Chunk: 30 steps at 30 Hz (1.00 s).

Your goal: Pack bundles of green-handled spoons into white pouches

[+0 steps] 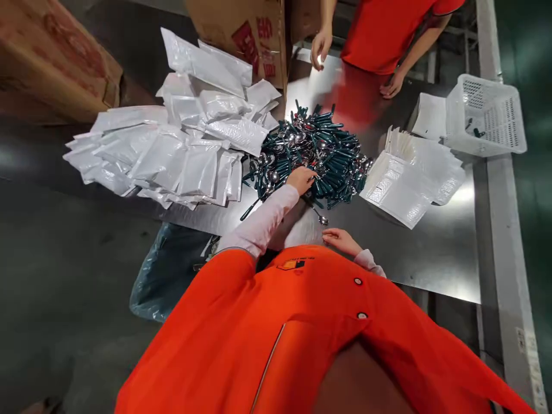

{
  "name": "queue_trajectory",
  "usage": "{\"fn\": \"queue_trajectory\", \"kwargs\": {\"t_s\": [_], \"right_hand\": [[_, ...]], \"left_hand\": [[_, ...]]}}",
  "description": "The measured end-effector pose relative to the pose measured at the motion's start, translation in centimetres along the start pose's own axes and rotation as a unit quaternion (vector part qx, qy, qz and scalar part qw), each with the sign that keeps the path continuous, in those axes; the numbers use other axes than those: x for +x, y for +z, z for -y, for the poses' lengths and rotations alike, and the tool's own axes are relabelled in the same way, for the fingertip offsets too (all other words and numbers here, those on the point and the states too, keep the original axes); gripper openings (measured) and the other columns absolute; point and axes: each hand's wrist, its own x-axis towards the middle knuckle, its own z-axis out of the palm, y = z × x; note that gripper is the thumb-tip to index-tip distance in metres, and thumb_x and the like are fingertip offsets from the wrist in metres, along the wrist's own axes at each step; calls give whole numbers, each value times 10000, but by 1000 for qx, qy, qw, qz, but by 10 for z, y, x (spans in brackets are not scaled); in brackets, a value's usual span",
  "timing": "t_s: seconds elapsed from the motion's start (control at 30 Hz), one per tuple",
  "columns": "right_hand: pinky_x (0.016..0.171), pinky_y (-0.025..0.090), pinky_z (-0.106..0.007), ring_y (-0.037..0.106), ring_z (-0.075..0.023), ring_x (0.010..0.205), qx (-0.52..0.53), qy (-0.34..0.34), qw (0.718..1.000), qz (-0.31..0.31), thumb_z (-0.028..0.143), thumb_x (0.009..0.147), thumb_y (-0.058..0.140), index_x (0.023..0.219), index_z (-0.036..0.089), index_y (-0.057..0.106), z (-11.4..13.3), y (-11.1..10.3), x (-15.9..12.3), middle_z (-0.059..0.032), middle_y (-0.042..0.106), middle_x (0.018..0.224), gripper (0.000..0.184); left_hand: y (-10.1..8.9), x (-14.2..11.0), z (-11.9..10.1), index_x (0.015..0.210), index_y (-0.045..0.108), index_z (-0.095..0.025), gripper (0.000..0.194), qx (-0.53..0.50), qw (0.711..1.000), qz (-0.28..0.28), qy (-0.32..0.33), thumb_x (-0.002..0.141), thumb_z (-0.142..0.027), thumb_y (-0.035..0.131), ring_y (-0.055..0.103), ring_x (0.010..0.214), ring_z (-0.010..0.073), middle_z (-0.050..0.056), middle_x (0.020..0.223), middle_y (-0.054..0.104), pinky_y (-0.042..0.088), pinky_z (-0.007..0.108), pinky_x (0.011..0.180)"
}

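Observation:
A big heap of metal spoons with dark green handles lies on the shiny metal table. My left hand reaches onto the front of this heap, fingers curled down among the handles. What its fingertips grip, if anything, is hidden. One loose spoon lies just in front of the heap, its bowl toward my right side. Close to my body, at the near table edge, my right hand rests with fingers stretched to the left and nothing visible in it.
Filled white padded envelopes are piled on the left. Flat white envelopes lie fanned on the right, beside a white plastic basket with a few small items inside. Across the table stands a person in red. Cardboard boxes stand behind.

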Motion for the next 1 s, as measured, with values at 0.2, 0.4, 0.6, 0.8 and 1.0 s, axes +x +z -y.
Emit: {"fn": "queue_trajectory", "kwargs": {"t_s": [0.2,0.4,0.6,0.8,1.0], "right_hand": [[863,587,-385,728,-240,867,56,57,991,-108,347,773,690,975,191,737,-39,-28,-35,-94,770,939,260],[805,594,-392,721,-254,845,122,99,980,-121,447,761,703,968,179,727,-53,-23,-43,-92,767,895,339],[894,591,-405,735,-266,940,67,44,994,-73,380,790,705,984,203,747,-37,-19,-24,-120,773,1080,266],[963,578,-431,730,-295,1045,38,25,996,-79,308,822,659,1009,185,744,-38,-24,-15,-146,763,1138,239],[981,574,-440,734,-309,1056,41,45,995,-83,281,805,678,987,181,749,-48,-22,-21,-137,775,1116,219]], "left_hand": [[13,75,-7,1499,447,-146,964,203,937,221,178,587,-82,752,466,1363,328,164,1513,516,368,458,1138],[24,64,8,1490,439,-113,905,258,907,249,223,632,-87,725,450,1376,333,209,1514,481,375,418,1096],[33,70,4,1504,430,-138,832,246,916,244,205,703,-60,637,479,1326,317,195,1468,518,407,409,1008],[41,79,8,1334,599,-137,599,284,887,267,249,740,-55,607,509,1247,300,188,1350,593,407,404,929],[44,92,14,1031,747,-211,389,245,878,315,264,664,-94,695,519,1223,297,130,1200,692,376,429,975]]}}
